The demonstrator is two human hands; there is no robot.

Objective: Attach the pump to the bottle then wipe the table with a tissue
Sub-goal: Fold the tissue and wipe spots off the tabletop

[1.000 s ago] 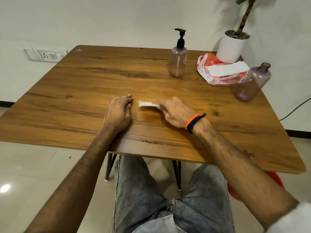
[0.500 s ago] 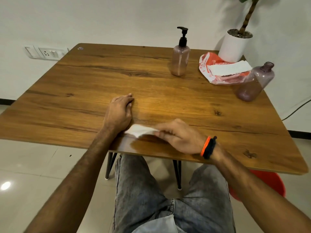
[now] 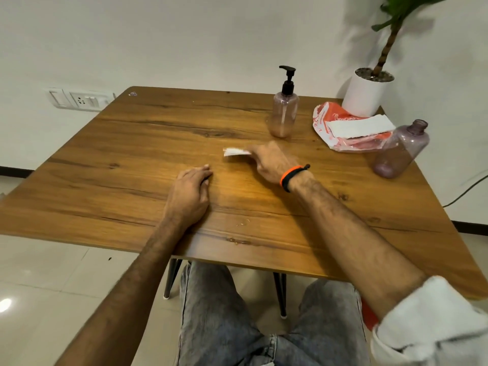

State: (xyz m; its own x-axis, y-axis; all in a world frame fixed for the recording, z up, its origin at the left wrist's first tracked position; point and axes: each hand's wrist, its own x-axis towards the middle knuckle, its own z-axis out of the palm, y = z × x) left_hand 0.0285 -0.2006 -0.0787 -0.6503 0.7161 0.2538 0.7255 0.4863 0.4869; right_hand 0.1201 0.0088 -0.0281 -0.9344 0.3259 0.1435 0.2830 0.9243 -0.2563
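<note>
Pinched the tissue [image 3: 235,151] in the right hand [image 3: 269,162] fingers [image 3: 253,150] and swept it from the near counter [image 3: 132,159] edge out toward the pump [image 3: 287,77]-fitted bottle [image 3: 284,114]. Kept left hand [image 3: 188,196] flat, fingers together, empty. Pump step apparently done; wiping underway, far strokes left.

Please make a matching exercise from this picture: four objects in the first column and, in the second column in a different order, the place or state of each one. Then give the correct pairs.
Column 1
1. pump bottle
2. open bottle
3. tissue
4. left hand

Column 2
A. held against the table by the right hand
B. resting flat on the wood, holding nothing
C. standing upright with a black pump on top
D. near the right edge, no cap on its neck

Pairs: 1-C, 2-D, 3-A, 4-B
</note>
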